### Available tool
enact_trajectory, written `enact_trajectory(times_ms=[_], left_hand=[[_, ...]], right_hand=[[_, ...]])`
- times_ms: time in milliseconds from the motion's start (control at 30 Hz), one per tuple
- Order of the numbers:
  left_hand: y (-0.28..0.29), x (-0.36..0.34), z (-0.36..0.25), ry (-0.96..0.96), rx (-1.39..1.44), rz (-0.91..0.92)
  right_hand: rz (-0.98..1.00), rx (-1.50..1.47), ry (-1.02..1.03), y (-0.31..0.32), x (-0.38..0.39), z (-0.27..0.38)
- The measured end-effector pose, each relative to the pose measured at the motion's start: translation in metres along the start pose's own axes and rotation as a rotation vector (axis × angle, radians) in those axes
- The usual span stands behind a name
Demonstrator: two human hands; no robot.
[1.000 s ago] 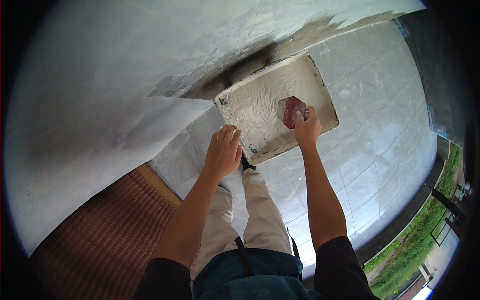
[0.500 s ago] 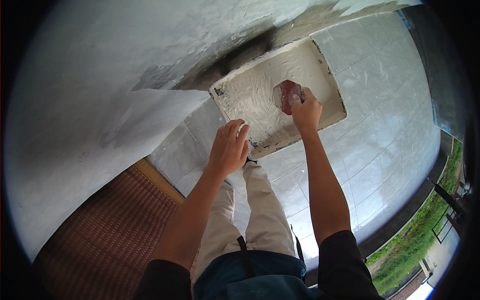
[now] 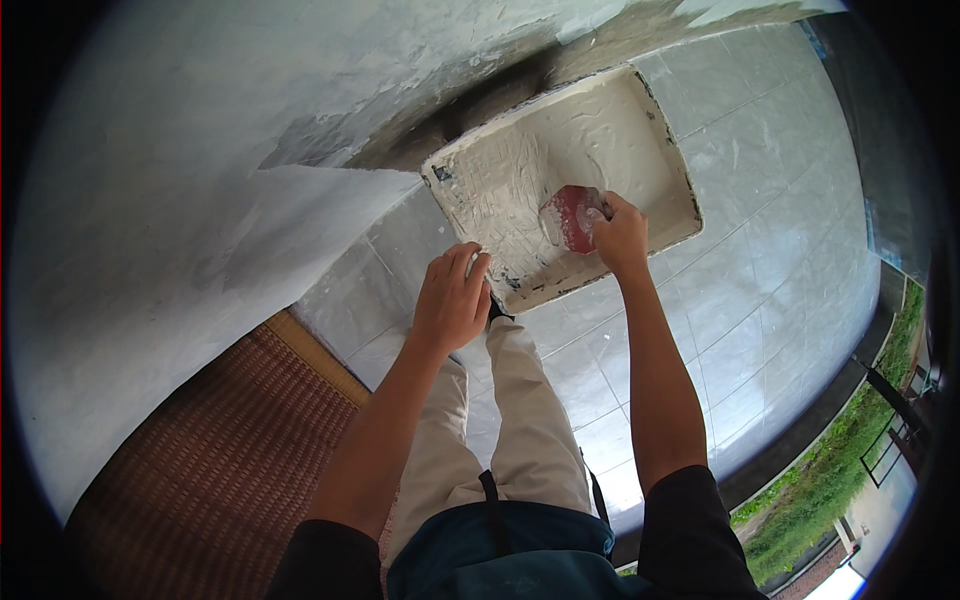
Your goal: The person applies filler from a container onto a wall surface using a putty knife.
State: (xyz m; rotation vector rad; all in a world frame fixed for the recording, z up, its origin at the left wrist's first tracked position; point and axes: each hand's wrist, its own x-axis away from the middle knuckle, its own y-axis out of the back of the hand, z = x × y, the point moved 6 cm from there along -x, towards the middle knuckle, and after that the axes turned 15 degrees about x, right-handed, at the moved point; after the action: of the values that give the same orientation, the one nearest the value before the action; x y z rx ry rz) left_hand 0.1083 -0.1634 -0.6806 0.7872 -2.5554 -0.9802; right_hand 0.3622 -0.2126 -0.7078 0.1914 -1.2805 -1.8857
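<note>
A shallow rectangular tray (image 3: pixel 690 232) holds a layer of wet, cream-coloured plaster (image 3: pixel 590 135) with ridges and swirl marks in it. My right hand (image 3: pixel 622 235) is closed round the handle of a red, many-sided trowel (image 3: pixel 576 218), whose flat face is smeared with plaster. The trowel is over the near right half of the tray; whether its underside presses into the plaster is hidden. At the tray's near left corner, my left hand (image 3: pixel 455 295) has its fingers curled over the rim. My left thumb is mostly out of sight.
A grey wall (image 3: pixel 190 190) with rough, dark patches low down rises on the left, close to the tray. Grey tiles (image 3: pixel 760 230) cover the floor. A brown woven mat (image 3: pixel 230 430) lies at the lower left. Grass (image 3: pixel 810 540) shows beyond the floor's right edge.
My right hand has drawn the trowel toward me, from mid-tray to nearer the front rim. The tray has shifted slightly in view, and my left hand stays at its corner.
</note>
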Motion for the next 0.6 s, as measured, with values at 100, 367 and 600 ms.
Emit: enact_trajectory(times_ms=[100, 367, 600], left_hand=[[0.003, 0.006, 0.005, 0.01, -0.023, 0.003], [0.025, 0.009, 0.007, 0.032, -0.021, -0.041], [0.059, 0.001, 0.011, 0.017, -0.126, -0.096]], right_hand=[[0.124, -0.019, -0.024, -0.009, 0.0, -0.003], [0.388, -0.588, -0.144, -0.038, 0.013, -0.009], [0.419, -0.774, -0.244, -0.029, 0.02, 0.019]])
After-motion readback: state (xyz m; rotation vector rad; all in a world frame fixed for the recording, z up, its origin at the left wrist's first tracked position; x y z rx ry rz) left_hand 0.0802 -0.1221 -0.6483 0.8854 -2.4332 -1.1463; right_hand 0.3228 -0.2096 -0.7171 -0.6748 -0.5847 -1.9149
